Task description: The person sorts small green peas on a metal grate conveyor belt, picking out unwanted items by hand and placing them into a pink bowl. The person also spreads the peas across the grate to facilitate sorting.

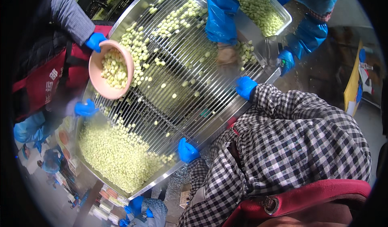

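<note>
My left hand [188, 150], in a blue glove, rests at the near rim of a metal sorting table [169, 172]. My right hand [246, 88], also blue-gloved, lies farther up the same rim; its fingertips are hard to make out. I see nothing held in my left hand. Parallel metal rods [182, 114] form the table's grate, with pale green oval fruits [174, 96] scattered over it. A dense heap of these fruits [115, 154] fills the lower left end, beyond my left hand. More lie along the grate's far side.
Across the table, a co-worker's blue-gloved hand [96, 42] holds a pink bowl [91, 72] of fruits, tilted over the grate. Another co-worker's blurred hand [227, 55] reaches over the rods near my right hand. A white crate [287, 19] of fruits stands at the top right.
</note>
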{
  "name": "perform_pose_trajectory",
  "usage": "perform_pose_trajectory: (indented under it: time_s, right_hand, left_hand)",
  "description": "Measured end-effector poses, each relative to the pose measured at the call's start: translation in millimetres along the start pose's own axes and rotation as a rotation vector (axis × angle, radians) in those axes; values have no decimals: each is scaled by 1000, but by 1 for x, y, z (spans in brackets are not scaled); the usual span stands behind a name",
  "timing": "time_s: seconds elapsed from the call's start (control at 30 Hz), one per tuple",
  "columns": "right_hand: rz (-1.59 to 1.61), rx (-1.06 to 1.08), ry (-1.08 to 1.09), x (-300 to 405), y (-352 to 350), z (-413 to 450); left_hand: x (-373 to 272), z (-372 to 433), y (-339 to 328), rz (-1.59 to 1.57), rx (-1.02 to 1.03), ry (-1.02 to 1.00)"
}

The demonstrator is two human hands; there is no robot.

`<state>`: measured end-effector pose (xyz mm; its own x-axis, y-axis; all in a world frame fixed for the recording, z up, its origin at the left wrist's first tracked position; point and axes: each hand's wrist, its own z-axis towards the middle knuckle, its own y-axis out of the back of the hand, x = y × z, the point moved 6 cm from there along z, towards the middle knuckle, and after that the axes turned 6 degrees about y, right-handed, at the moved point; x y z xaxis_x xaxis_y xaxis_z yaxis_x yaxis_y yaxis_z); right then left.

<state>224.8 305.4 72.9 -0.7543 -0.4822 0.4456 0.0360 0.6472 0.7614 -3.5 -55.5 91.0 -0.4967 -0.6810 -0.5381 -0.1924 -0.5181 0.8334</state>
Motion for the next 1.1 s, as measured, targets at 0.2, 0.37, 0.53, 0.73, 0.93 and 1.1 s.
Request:
perform_pose_trajectory:
  time_s: [0.2,0.37,0.53,0.73,0.93,1.1]
  right_hand:
    - [-12,9,58,-6,-7,2]
    - [35,-4,-5,-2,3,3]
    - [72,-29,-38,-6,22,0]
    - [-6,-55,-230,-46,44,0]
    - [32,-355,-162,-93,89,-6]
    - [22,-394,-212,-109,111,-16]
  left_hand:
    - [-14,12,-3,150,181,-193]
    - [-3,7,-6,113,49,-131]
    - [5,4,-7,46,29,3]
    - [15,4,-9,56,111,51]
    - [38,-6,-17,79,197,105]
    - [47,-6,-23,95,192,-35]
